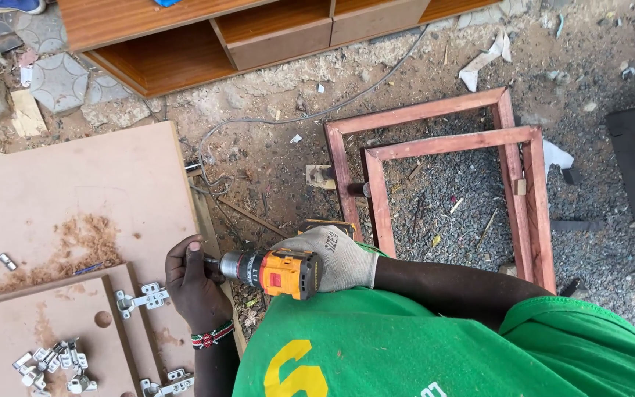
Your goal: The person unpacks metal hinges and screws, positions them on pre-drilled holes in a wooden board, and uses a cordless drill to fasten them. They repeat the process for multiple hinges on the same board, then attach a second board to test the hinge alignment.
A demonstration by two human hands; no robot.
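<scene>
Green-shirted, the person grips a cordless drill (273, 272): gloved right hand (336, 257) around its body, bare left hand (192, 283) closed at the chuck by the board's (75, 191) edge. Fingers there risk getting caught, I'd say.

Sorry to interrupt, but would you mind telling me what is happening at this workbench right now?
A person in a green shirt holds an orange and black cordless drill. The gloved right hand grips its handle, while the bare left hand is at the chuck end, beside the edge of a brown fibreboard panel. Silver cabinet hinges sit on the panel near a pile of loose hinges and sawdust. Two red wooden frames lie on the gravel.
</scene>
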